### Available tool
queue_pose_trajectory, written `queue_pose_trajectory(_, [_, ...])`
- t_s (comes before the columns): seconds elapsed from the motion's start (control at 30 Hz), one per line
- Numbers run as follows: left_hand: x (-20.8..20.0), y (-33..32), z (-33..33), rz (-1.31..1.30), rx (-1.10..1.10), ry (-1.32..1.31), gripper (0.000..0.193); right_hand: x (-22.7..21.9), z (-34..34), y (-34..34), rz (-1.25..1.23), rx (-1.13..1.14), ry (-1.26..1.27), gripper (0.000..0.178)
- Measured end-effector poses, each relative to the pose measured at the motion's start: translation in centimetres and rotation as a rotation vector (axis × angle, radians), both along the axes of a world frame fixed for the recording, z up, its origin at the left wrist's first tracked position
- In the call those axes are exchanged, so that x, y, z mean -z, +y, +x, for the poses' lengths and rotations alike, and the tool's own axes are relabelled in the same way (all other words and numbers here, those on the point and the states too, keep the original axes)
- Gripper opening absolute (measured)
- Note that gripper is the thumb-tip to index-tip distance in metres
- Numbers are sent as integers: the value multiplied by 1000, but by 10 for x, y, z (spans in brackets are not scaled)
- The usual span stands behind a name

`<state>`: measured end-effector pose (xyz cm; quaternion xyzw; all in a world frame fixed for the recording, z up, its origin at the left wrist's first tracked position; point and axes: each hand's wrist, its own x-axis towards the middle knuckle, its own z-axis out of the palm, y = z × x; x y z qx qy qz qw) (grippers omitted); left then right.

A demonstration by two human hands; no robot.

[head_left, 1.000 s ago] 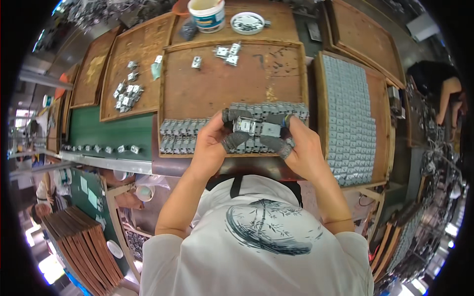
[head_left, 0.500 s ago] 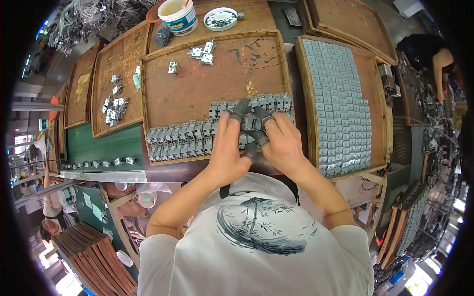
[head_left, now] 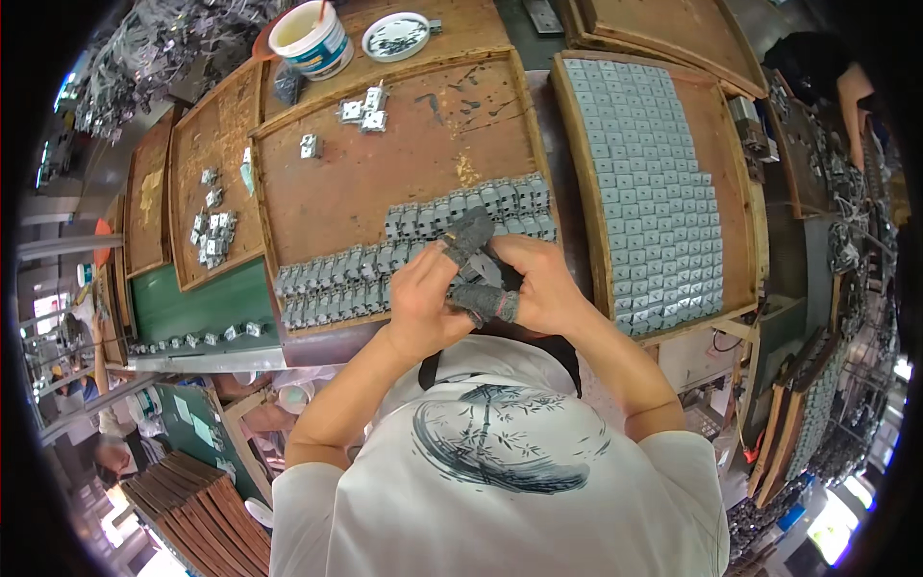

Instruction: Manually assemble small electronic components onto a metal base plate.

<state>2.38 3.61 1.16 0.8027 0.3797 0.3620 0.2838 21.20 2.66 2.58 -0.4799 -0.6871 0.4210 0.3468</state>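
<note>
My left hand (head_left: 423,293) and my right hand (head_left: 540,281) meet at the near edge of a wooden tray (head_left: 327,207). Grey fabric sleeves cover some of their fingers and thumbs. Between the fingertips both hands grip a small grey metal part (head_left: 478,270), mostly hidden by the covered fingers. Just beyond them, several boxy metal parts (head_left: 461,205) stand side by side in rows. More such rows (head_left: 336,279) run to the left of my left hand. A few loose metal parts (head_left: 365,110) lie farther back in the tray.
To the right, a second wooden tray (head_left: 738,240) bears rows of flat grey pieces (head_left: 644,183). A white bucket (head_left: 312,43) and a white lid (head_left: 396,37) with dark bits stand at the back. On the left, a green surface (head_left: 197,296) carries several small parts. Another person's arm (head_left: 854,111) shows at far right.
Both hands have drawn back from the rows toward my body, with the metal part between them. The whole view has shifted slightly, so the trays appear farther left.
</note>
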Motion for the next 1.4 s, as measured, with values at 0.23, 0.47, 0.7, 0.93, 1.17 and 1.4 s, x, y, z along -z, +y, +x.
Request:
queue_pose_trajectory(0.23, [2, 32, -29, -92, -200, 229, 48, 18, 74, 23, -108, 464, -222, 22])
queue_pose_trajectory(0.47, [58, 102, -141, -501, -365, 192, 40, 100, 352, 36, -111, 1058, -1110, 55])
queue_pose_trajectory(0.7, [70, 122, -131, -884, -67, 203, 39, 140, 399, 40, -251, 945, -251, 43])
queue_pose_trajectory(0.93, [62, 127, -133, -952, 143, 61, 46, 120, 376, 49, -417, 989, 278, 28])
queue_pose_trajectory(1.17, [55, 178, -152, -289, -903, 330, 51, 95, 352, 46, 100, 1169, 315, 28])
queue_pose_trajectory(1.4, [58, 215, -147, -157, -704, 852, 41, 55, 236, 41, -46, 912, 627, 29])
